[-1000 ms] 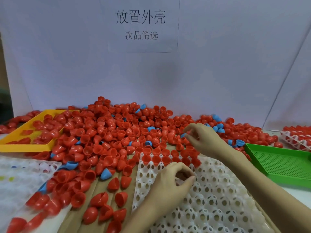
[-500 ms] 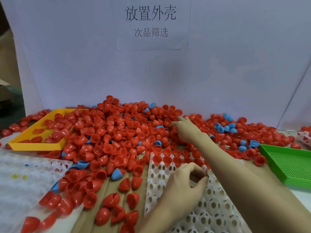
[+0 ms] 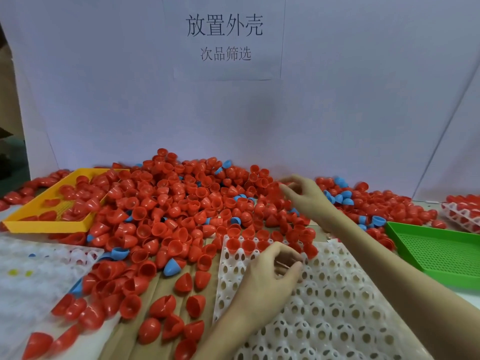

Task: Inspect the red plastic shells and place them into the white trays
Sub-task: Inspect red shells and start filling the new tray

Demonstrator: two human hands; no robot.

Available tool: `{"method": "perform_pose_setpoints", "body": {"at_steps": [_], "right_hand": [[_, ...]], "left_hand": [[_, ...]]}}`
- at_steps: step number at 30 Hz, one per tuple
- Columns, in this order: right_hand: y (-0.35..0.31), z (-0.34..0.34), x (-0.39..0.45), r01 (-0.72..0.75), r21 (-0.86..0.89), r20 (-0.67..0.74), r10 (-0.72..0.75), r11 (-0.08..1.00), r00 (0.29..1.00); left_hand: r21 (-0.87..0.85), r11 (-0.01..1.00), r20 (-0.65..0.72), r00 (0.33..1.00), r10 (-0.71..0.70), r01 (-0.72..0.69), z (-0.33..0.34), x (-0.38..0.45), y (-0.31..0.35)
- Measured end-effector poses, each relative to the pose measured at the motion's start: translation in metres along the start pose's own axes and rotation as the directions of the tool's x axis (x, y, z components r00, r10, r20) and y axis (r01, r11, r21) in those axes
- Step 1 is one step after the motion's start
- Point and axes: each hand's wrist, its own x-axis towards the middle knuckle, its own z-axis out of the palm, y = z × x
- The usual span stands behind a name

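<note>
The red shells [image 3: 181, 216] lie heaped across the worktop [image 3: 155, 294], just beyond and to the outer side of the left hand [image 3: 270, 276], and under the fingertips of the right hand [image 3: 304, 196], which reaches into the pile with fingers blurred; whether it has pinched a shell I cannot tell. The left hand rests on the white tray [image 3: 337, 294], fingers curled at the pockets just behind the few shells already seated at its far edge; whether it holds anything there I cannot tell either. These thin half-domes look light, stiff and rather slick, likely to skid or nest together, so a pinch across the open rim, thumb inside, should serve best. A few blue shells [image 3: 171, 266] are mixed in.
</note>
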Motion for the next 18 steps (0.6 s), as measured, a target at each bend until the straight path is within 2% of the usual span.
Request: {"method": "perform_pose_setpoints", "body": {"at_steps": [2,4,5,7,11,14,18], "right_hand": [[-0.011,-0.018,-0.029,-0.108,0.293,0.117,0.077,0.950,0.990],[-0.017,-0.035,-0.060,-0.233,0.535,0.286,0.086,0.812,0.954],[-0.018,-0.041,-0.075,-0.285,0.597,0.352,0.074,0.750,0.933],[-0.016,-0.050,-0.099,-0.337,0.628,0.428,0.050,0.702,0.902],[-0.008,-0.055,-0.130,-0.375,0.640,0.497,0.012,0.671,0.868],[-0.005,-0.056,-0.140,-0.396,0.681,0.496,0.010,0.616,0.868],[0.001,-0.062,-0.145,-0.345,0.676,0.451,0.005,0.651,0.893]], "left_hand": [[-0.071,0.997,-0.057,0.998,-0.010,0.006,0.000,0.000,0.001],[-0.148,0.989,-0.124,0.992,-0.016,-0.002,0.000,0.001,0.002],[-0.166,0.986,-0.157,0.987,-0.012,-0.014,0.001,0.001,0.002],[-0.168,0.984,-0.202,0.979,0.026,-0.060,0.001,0.002,0.002],[-0.143,0.976,-0.191,0.972,0.138,-0.167,0.002,-0.001,0.002],[-0.109,0.976,-0.157,0.973,0.171,-0.190,0.004,-0.003,0.004],[-0.062,0.983,-0.121,0.979,0.166,-0.174,0.006,-0.004,0.003]]}}
